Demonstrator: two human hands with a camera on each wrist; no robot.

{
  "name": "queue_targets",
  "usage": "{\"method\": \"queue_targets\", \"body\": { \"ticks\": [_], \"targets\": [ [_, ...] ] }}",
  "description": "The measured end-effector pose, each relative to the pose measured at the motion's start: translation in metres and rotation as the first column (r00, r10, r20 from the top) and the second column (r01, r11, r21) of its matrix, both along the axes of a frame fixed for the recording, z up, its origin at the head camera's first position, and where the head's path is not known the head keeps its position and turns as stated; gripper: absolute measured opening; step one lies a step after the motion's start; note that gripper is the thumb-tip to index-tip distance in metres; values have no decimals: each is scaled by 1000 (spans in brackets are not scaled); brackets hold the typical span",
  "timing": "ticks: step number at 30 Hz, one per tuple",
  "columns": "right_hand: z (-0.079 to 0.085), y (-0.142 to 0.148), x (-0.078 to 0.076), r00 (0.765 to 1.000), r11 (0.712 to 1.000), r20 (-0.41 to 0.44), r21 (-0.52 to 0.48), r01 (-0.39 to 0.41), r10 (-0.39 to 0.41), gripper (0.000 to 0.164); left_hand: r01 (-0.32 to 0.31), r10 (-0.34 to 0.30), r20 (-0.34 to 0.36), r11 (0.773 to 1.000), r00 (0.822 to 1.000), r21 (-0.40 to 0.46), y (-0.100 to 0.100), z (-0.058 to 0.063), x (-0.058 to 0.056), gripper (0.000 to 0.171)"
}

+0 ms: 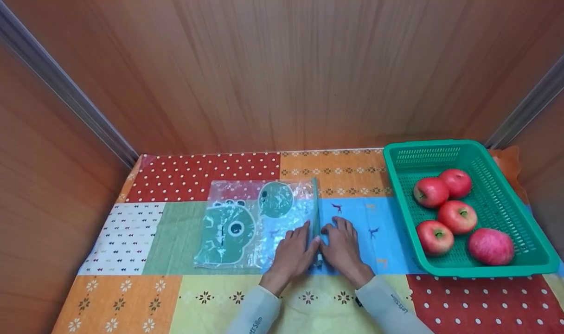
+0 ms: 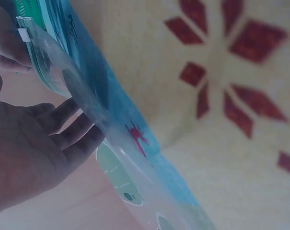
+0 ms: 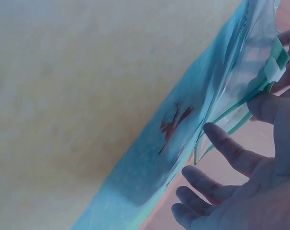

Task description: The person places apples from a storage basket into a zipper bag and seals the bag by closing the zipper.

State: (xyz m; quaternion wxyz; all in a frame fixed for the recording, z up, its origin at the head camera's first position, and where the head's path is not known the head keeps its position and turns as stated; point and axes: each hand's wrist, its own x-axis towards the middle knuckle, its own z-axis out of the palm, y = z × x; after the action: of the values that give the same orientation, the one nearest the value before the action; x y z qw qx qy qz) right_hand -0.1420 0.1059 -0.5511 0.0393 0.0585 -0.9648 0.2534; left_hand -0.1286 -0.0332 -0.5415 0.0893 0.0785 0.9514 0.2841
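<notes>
A clear plastic zip bag [image 1: 275,199] printed with a green cartoon dinosaur lies flat in the head view, its green zip edge [image 1: 315,199] towards the right. My left hand [image 1: 293,255] rests on the bag beside that edge, fingers extended against the plastic. Just across the edge, my right hand [image 1: 343,246] has its fingers spread and lightly bent, with thumb and forefinger touching the green strip. Both thumbs come close together at the zip's near end. A white slider [image 3: 274,69] sits by the right thumb, and the two green strips stand apart there.
To the right stands a green plastic basket [image 1: 400,208] holding several red apples [image 1: 457,217]. A patchwork-patterned cloth [image 1: 208,301] covers the table. Wood-grain panels [image 1: 272,79] rise behind and on both sides.
</notes>
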Motion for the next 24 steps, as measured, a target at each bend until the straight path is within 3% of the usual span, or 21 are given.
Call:
{"method": "queue_targets", "body": {
  "ticks": [7,13,24],
  "targets": [
    [1,-6,-3,999,995,2,-86,45,-45,14,-90,95,-52,992,994,88,4,2,-11,57],
    [-1,-9,-2,998,992,-24,-114,54,-57,11,-160,159,15,976,987,145,6,5,-19,53],
    [0,-13,-3,997,991,16,-105,81,-80,10,-147,151,5,960,989,237,7,2,-28,41]
  ]
}}
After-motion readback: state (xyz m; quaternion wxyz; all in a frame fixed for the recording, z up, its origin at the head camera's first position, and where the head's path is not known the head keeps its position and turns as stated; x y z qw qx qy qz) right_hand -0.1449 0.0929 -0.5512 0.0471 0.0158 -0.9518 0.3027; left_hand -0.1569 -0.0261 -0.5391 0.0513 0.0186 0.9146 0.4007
